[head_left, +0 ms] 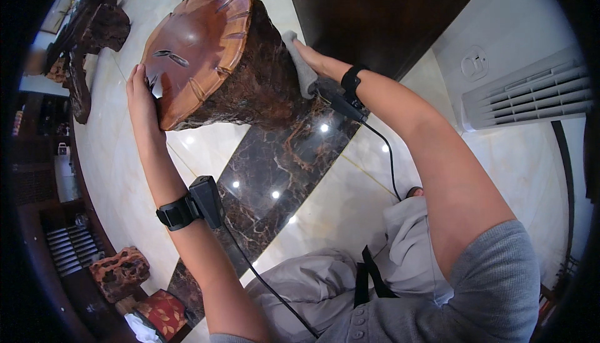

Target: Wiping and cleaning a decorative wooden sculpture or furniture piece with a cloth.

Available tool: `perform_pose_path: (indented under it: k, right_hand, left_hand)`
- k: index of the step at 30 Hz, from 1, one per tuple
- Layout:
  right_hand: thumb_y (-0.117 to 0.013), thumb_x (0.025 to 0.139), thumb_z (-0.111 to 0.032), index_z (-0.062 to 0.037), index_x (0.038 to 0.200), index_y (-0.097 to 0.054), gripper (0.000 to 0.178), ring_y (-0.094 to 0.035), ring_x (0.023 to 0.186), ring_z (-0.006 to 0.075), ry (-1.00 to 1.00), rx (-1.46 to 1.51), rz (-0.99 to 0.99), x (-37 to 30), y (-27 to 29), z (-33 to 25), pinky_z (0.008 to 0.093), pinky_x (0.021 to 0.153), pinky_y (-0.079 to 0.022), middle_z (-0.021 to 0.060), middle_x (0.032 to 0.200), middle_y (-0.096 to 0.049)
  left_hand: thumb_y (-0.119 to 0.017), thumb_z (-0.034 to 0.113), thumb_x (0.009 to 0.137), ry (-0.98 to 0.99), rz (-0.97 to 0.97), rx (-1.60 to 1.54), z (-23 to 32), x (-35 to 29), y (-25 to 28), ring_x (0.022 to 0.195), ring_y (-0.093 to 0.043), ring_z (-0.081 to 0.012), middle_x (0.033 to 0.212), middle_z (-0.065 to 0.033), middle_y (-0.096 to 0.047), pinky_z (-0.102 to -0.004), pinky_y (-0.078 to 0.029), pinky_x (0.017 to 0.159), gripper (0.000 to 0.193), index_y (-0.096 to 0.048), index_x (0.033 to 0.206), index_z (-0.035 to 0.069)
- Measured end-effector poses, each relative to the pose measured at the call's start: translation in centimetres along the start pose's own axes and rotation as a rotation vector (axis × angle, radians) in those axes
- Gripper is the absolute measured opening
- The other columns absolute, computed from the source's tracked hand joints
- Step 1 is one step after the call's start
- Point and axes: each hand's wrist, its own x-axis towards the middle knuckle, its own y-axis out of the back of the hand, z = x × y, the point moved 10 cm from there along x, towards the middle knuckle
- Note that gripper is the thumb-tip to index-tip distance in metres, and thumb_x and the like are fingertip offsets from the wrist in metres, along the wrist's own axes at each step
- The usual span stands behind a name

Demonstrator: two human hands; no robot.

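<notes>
Dark carved root furniture (87, 36) lines the upper left of the frame, and lower left a small gnarled wood piece (120, 272) sits by a red patterned cushion (164, 313). Moving right, the left hand (142, 96) lies flat, fingers together, against the near rim of a tilted tree-stump stool (212, 61), whose polished reddish top faces left while its rough bark side faces the camera. It stands upper centre on the glossy marble floor (275, 168), half on a dark veined band. A black wrist device (194, 205) with a cable is strapped to the left forearm.

Right of the stump, the right hand (311, 58) presses a grey cloth (301, 61) against the bark flank; the fingers seem closed over the cloth, though the fold hides them in part. A white floor-standing air unit (531, 93) fills the right.

By my reading, the step in hand is wiping the stump's side while the left hand steadies it. The next move likely calls for a firm brace on the rim and the cloth following the uneven bark.
</notes>
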Motion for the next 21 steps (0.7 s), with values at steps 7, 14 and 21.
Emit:
perform_pose_path:
  k: [7,14,21]
  right_hand:
    - [-0.025,0.093,-0.040,-0.0014,0.134,-0.023,0.057,-0.033,0.123,0.0195,0.092,0.107,0.025,-5.5,-0.5,2.5,0.0295,0.103,-0.021,0.0093,0.133,-0.036]
    - [-0.036,0.091,-0.032,-0.0002,0.136,-0.012,0.060,-0.020,0.128,0.0199,0.545,-0.029,0.003,-11.0,-6.0,-7.5,0.0282,0.105,-0.013,0.0103,0.138,-0.022]
    - [-0.034,0.092,-0.033,0.0017,0.136,-0.009,0.062,-0.010,0.131,0.0224,0.764,-0.259,0.133,-12.8,-5.3,-7.6,0.0283,0.106,-0.008,0.0133,0.141,-0.014]
  left_hand:
    - [-0.048,0.037,0.086,-0.031,0.025,0.158,1.7,-1.5,-1.4,0.107,-0.045,-0.0183,0.116,-0.0106,-0.049,-0.0293,-0.032,0.093,0.049,-0.046,0.118,-0.001]
    - [-0.049,0.040,0.083,-0.008,-0.009,0.148,1.4,-1.0,-0.6,0.111,-0.044,-0.0204,0.120,-0.0134,-0.047,-0.0286,-0.033,0.093,0.058,-0.040,0.125,0.000]
    - [-0.050,0.040,0.082,0.002,-0.084,0.163,0.5,-0.3,-1.5,0.103,-0.049,-0.0196,0.112,-0.0130,-0.052,-0.0280,-0.036,0.089,0.056,-0.046,0.120,0.000]
